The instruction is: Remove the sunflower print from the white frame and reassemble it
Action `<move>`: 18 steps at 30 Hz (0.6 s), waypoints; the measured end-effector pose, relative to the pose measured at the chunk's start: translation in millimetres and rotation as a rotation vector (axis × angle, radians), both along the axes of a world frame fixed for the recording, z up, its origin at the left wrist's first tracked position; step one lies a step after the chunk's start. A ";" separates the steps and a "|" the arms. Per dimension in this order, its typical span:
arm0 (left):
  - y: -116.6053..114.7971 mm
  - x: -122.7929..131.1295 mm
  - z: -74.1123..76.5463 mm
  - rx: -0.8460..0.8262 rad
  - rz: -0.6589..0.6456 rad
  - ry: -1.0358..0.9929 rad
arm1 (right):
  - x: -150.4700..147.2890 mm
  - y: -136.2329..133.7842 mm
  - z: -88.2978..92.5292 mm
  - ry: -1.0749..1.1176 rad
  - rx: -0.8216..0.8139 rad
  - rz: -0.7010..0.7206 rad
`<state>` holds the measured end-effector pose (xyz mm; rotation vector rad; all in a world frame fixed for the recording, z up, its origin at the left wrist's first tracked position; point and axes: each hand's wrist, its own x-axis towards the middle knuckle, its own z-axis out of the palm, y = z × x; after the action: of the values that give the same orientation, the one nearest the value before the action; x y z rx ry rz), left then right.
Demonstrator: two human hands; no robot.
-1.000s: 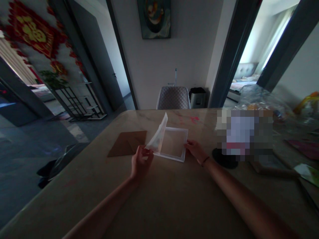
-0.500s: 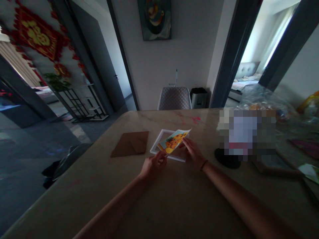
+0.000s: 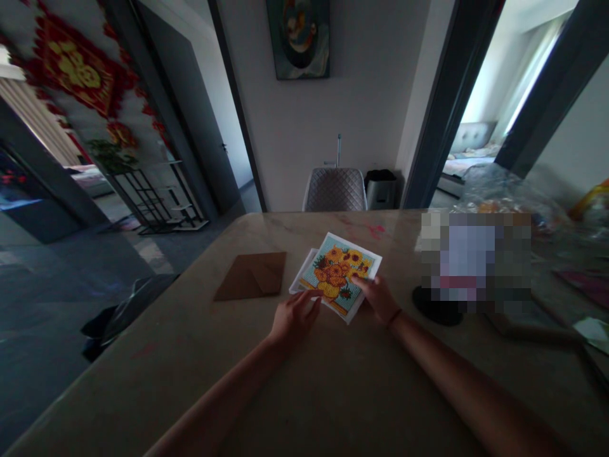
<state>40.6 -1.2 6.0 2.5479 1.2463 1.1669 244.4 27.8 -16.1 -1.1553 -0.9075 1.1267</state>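
Sunflower picture (image 3: pixel 341 271) — pinched at right by the right hand (image 3: pixel 378 299); left hand (image 3: pixel 292 318) touches its left edge, grip unclear. White frame (image 3: pixel 301 277) lies partly beneath — uneven pressure could crease the picture.

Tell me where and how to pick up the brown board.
Probably grip the brown board by its left edge, from the left and low: it lies flat on the table, with the white frame close to its right edge.
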 end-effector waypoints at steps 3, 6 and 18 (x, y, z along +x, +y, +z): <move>8.5 -5.4 1.2 0.010 0.066 -0.137 | 2.6 -1.3 5.1 0.006 -0.018 -0.006; 19.4 -12.4 0.7 -0.090 0.163 -0.328 | 5.8 -3.7 11.1 0.055 -0.019 0.029; 26.0 -11.0 -2.4 -0.737 0.022 -0.787 | 11.9 -1.9 6.6 0.150 0.026 0.271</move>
<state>29.6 24.8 3.6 1.3539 1.1669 1.2128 256.2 25.9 -9.5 -0.9306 -0.9778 1.3969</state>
